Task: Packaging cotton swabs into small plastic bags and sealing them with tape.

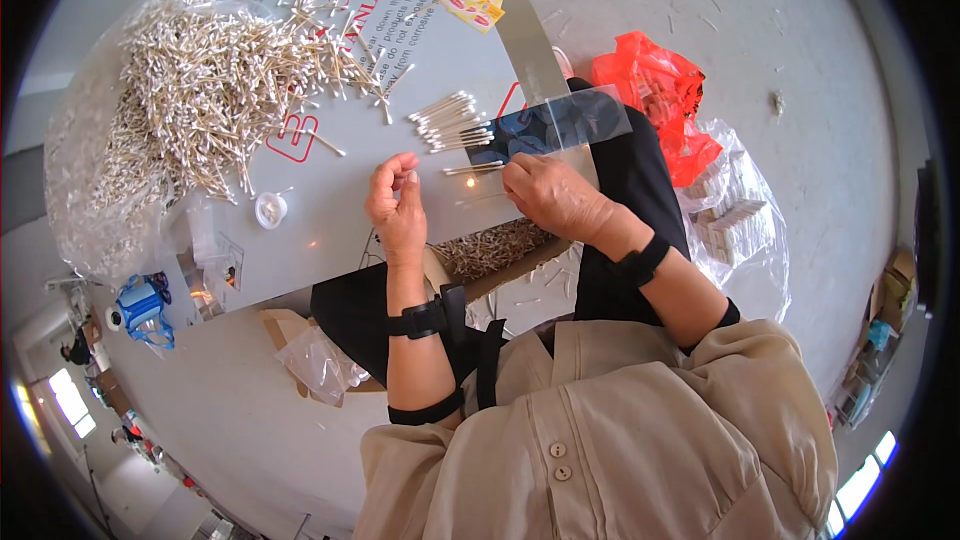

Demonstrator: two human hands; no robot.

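Note:
My right hand (548, 190) is closed at the table's near right side, its fingertips at the ends of a couple of cotton swabs (472, 169). My left hand (397, 205) is raised left of them, fingers loosely curled, thumb slightly apart, nothing visible in it. Just beyond lies a row of cotton swabs (450, 120) with white tips, partly on a dark, see-through plastic sheet (535, 128). That sheet's clear end (605, 112) sticks out over the table edge above my right knee. A large heap of cotton swabs (195, 80) spills from a clear bag (75, 175) at the left.
Yellow packets (475, 5) lie on the far side of the printed grey tabletop (375, 130). A small white round container (270, 209) stands by the heap. Below the near edge is a box of swabs (495, 250). Red (660, 100) and clear bags (735, 215) are at the right.

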